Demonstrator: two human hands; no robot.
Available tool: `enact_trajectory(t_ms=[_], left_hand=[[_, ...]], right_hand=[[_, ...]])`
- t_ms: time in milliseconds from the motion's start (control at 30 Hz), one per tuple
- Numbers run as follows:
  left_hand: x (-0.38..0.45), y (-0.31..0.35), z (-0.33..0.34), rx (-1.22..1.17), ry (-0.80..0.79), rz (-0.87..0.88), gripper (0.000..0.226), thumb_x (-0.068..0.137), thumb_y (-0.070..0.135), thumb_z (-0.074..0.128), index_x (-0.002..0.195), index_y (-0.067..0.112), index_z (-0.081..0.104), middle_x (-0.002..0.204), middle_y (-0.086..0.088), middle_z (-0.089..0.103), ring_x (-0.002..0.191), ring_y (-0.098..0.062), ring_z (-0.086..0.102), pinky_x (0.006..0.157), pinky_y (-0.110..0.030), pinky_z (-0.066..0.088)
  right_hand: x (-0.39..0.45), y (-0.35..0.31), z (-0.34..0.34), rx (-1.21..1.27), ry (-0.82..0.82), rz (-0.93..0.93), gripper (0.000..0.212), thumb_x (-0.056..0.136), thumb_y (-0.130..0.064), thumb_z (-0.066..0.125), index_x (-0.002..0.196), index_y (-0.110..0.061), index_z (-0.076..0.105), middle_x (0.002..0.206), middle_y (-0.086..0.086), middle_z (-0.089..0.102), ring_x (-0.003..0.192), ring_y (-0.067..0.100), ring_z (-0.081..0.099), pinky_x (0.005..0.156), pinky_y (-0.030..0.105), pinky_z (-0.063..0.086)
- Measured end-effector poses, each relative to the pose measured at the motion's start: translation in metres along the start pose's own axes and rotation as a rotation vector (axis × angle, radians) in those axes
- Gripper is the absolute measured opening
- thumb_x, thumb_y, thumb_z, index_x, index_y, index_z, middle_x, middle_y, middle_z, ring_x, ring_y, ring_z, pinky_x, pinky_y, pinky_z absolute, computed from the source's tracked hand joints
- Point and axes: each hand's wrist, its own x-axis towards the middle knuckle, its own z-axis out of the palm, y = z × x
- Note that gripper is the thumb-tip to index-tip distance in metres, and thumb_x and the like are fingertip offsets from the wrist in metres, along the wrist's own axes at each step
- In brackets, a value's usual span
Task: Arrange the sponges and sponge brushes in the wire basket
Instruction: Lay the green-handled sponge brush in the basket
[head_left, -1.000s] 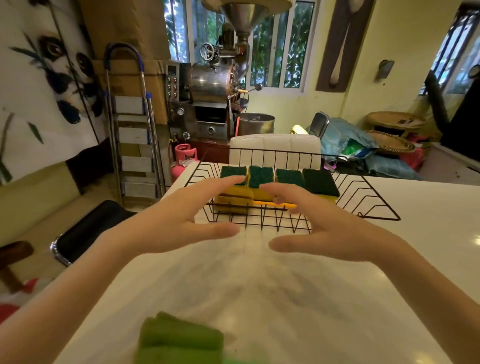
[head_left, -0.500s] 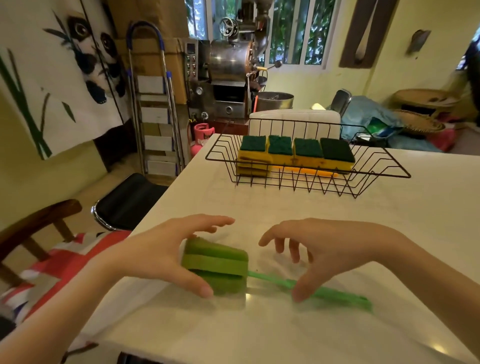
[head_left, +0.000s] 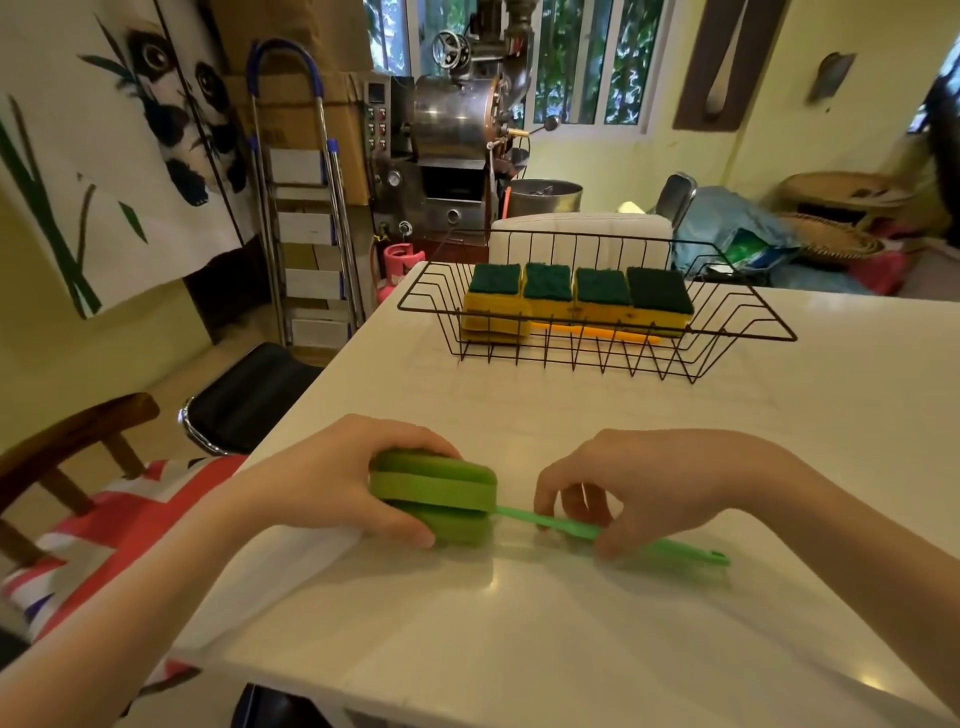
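A green sponge brush (head_left: 441, 493) lies on the white table near its front edge, its thin green handle (head_left: 675, 548) pointing right. My left hand (head_left: 327, 483) wraps the sponge head, thumb in front and fingers behind. My right hand (head_left: 639, 483) pinches the handle near its middle. Farther back stands the black wire basket (head_left: 737, 338). It holds several yellow sponges with dark green tops (head_left: 579, 293) in a row, and a yellow sponge brush with an orange handle (head_left: 597, 331) lies under them.
The white table (head_left: 571, 623) ends at a left edge close to my left arm. A black stool (head_left: 249, 395) and a wooden chair (head_left: 67, 441) stand to the left below it. A stepladder (head_left: 301, 208) and a metal machine (head_left: 452, 140) are behind.
My hands came back from the basket to the green sponge brush near the front. The left hand closed on the sponge head and the right closed on the handle.
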Motion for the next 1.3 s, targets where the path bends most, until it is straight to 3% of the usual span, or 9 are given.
enact_trajectory(t_ms=[233,400,733,833,933,1000,1067,1133,1300], left_hand=[[0.040,0.021,-0.018,0.001,0.064,0.054,0.049,0.065,0.030,0.077,0.103,0.046,0.050,0.109,0.023,0.056,0.105,0.006,0.047,0.088,-0.013,0.042],[0.076,0.040,-0.040,0.056,0.124,0.130,0.055,0.059,0.042,0.076,0.108,0.042,0.053,0.107,0.021,0.058,0.103,-0.003,0.053,0.089,-0.024,0.047],[0.149,0.066,-0.087,-0.023,0.185,0.208,0.047,0.067,0.027,0.076,0.107,0.038,0.054,0.105,0.012,0.057,0.097,-0.008,0.056,0.077,-0.021,0.049],[0.162,0.063,-0.100,-0.114,0.227,0.208,0.052,0.057,0.039,0.076,0.105,0.041,0.056,0.106,0.008,0.058,0.096,-0.012,0.059,0.077,-0.025,0.054],[0.171,0.053,-0.110,-0.297,0.311,0.206,0.064,0.048,0.042,0.076,0.109,0.039,0.055,0.112,0.000,0.058,0.100,-0.018,0.061,0.081,-0.034,0.056],[0.177,0.050,-0.115,-0.377,0.421,0.227,0.069,0.050,0.034,0.081,0.112,0.035,0.053,0.108,0.000,0.058,0.098,-0.019,0.060,0.074,-0.028,0.057],[0.184,0.052,-0.116,-0.431,0.576,0.242,0.065,0.058,0.029,0.076,0.117,0.032,0.048,0.103,0.006,0.057,0.095,-0.016,0.060,0.068,-0.023,0.054],[0.189,0.055,-0.116,-0.533,0.639,0.288,0.072,0.057,0.029,0.076,0.121,0.033,0.043,0.109,0.010,0.057,0.097,-0.013,0.062,0.077,-0.026,0.053],[0.203,0.056,-0.109,-0.516,0.481,0.274,0.085,0.049,0.047,0.071,0.123,0.045,0.032,0.125,0.023,0.043,0.105,0.003,0.056,0.079,-0.017,0.052]], right_hand=[[-0.022,0.025,-0.021,-0.009,0.165,0.078,0.036,0.082,-0.024,0.064,0.114,-0.035,0.054,0.089,-0.016,0.054,0.090,0.011,0.057,0.083,0.030,0.050],[-0.039,0.045,-0.035,-0.015,0.360,0.159,0.038,0.083,-0.022,0.062,0.117,-0.039,0.055,0.097,-0.012,0.059,0.090,0.009,0.058,0.083,0.030,0.051],[-0.041,0.084,-0.076,-0.124,0.771,0.327,0.042,0.089,-0.013,0.050,0.122,-0.037,0.054,0.103,-0.007,0.063,0.090,0.015,0.061,0.075,0.030,0.054],[-0.026,0.091,-0.087,-0.197,0.838,0.382,0.041,0.092,-0.013,0.044,0.127,-0.034,0.049,0.117,-0.001,0.062,0.099,0.020,0.060,0.080,0.034,0.054],[-0.007,0.098,-0.094,-0.251,0.912,0.342,0.031,0.095,-0.020,0.040,0.123,-0.029,0.051,0.107,0.001,0.064,0.091,0.019,0.060,0.072,0.028,0.049],[0.005,0.104,-0.099,-0.254,0.948,0.297,0.029,0.096,-0.024,0.040,0.122,-0.026,0.051,0.104,0.000,0.065,0.088,0.017,0.060,0.065,0.021,0.042],[0.015,0.111,-0.101,-0.137,0.994,0.265,0.028,0.094,-0.027,0.043,0.121,-0.026,0.054,0.101,-0.002,0.066,0.081,0.013,0.057,0.061,0.016,0.040],[0.025,0.117,-0.102,0.093,1.077,0.214,0.026,0.092,-0.027,0.047,0.116,-0.024,0.057,0.091,-0.006,0.064,0.078,0.011,0.057,0.067,0.019,0.047],[0.041,0.118,-0.103,0.973,1.291,-0.086,0.015,0.087,-0.013,0.056,0.099,-0.020,0.062,0.089,-0.001,0.068,0.084,0.016,0.068,0.072,0.026,0.058]])
